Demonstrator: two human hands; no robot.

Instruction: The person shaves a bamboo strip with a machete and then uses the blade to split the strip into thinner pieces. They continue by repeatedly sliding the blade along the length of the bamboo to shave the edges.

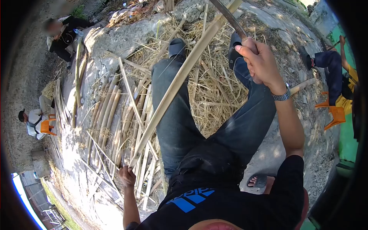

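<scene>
A long split bamboo strip (pixel 174 90) slants across my left thigh, from the lower left to the top of the view. My left hand (pixel 127 176) is closed around its near end. In my right hand (pixel 260 63), raised above my right knee, is the handle of a machete. The dark machete blade (pixel 231 18) points up and left, its far part cut off by the frame edge, and overlaps the strip's upper end in this view.
Bamboo poles (pixel 109 105) and thin split strips (pixel 143 174) lie left of my legs. Straw-like shavings (pixel 214 90) cover the ground between my feet. People sit at the left and right, two on orange chairs (pixel 335 115). A sandalled foot (pixel 262 181) shows at lower right.
</scene>
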